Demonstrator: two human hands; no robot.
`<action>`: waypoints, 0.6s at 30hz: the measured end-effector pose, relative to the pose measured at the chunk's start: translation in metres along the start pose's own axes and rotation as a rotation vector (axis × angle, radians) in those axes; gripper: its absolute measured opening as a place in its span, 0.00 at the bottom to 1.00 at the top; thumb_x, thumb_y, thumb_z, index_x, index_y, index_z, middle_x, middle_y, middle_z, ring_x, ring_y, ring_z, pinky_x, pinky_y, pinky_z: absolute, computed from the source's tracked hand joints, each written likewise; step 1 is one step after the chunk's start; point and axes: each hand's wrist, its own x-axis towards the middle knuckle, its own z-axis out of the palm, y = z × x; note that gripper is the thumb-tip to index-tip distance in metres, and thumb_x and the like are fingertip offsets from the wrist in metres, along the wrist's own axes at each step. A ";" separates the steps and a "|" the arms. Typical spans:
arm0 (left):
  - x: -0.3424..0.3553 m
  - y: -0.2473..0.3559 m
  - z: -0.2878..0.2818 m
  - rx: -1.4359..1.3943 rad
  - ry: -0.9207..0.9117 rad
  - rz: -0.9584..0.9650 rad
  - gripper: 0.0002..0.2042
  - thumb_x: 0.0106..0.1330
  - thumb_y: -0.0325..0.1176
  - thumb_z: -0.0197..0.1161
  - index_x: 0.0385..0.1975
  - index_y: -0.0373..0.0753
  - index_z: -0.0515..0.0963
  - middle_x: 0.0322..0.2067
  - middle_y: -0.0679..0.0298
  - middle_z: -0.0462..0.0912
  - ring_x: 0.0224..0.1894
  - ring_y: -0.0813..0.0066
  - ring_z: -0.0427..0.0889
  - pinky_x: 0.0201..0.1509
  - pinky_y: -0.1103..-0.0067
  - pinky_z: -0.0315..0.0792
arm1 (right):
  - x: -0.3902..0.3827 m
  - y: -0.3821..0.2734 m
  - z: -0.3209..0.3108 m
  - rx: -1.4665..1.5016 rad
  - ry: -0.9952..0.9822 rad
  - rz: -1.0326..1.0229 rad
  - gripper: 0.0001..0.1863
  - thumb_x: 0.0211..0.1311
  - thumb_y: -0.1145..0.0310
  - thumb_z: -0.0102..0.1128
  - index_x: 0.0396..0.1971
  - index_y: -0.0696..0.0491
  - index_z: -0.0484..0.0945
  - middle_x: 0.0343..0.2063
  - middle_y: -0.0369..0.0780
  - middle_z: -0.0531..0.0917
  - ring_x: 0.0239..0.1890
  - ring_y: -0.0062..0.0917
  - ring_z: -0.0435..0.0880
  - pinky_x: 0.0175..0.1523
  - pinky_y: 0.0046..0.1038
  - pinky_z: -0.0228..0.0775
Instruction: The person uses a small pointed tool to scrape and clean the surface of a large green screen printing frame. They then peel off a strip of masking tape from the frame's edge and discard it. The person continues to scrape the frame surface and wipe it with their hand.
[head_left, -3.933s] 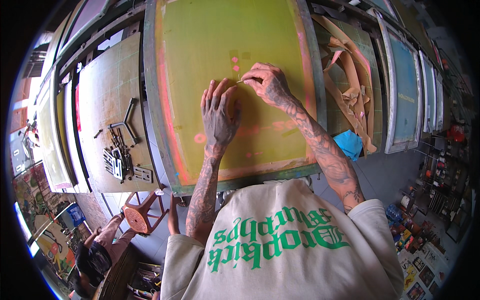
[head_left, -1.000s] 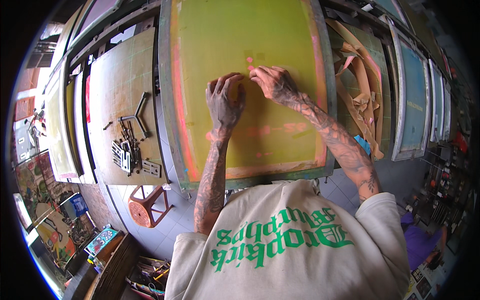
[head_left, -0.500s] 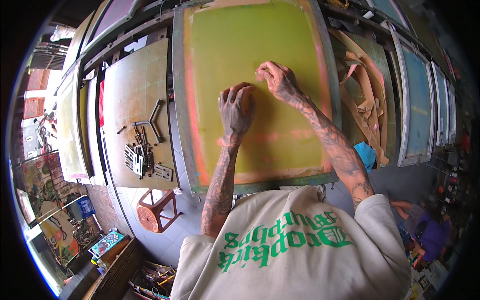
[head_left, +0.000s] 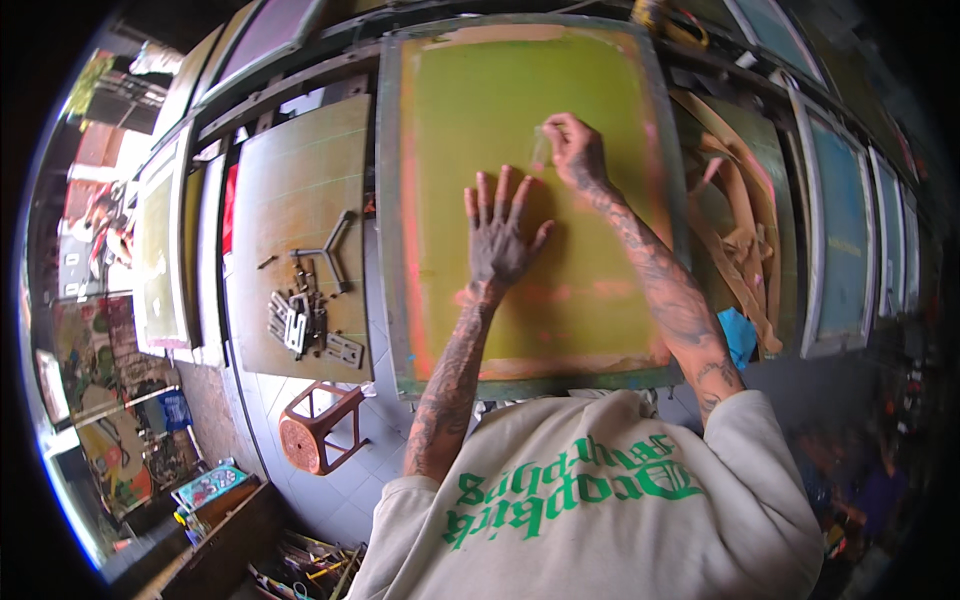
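A framed yellow-green mesh screen [head_left: 520,75] with orange-pink borders lies in front of me. My left hand [head_left: 500,240] rests on it with fingers spread out, just below the middle. Up and to the right of it, my right hand [head_left: 573,150] pinches a small translucent piece [head_left: 540,148], apparently a strip of tape, over the mesh. The piece is blurred and hard to make out. A few faint pink marks show on the lower part of the screen.
A board [head_left: 300,160] on the left holds metal parts [head_left: 300,320]. Brown paper strips [head_left: 740,240] and a blue crumpled piece [head_left: 735,335] lie at right. More frames [head_left: 835,230] stand alongside. A stool [head_left: 310,440] and a wooden box [head_left: 240,540] are below; a blurred person [head_left: 880,490] is at lower right.
My left hand has gone from curled to spread flat. My right hand has lifted slightly up the screen with the translucent piece. The whole view has shifted, moving the screen rightward.
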 end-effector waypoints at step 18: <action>-0.003 -0.001 0.002 -0.188 -0.018 -0.046 0.47 0.64 0.53 0.66 0.77 0.40 0.51 0.78 0.52 0.50 0.80 0.40 0.41 0.82 0.50 0.37 | 0.160 -0.009 -0.085 0.273 -0.131 -0.097 0.16 0.74 0.58 0.62 0.50 0.55 0.82 0.44 0.38 0.86 0.47 0.17 0.84 0.49 0.24 0.77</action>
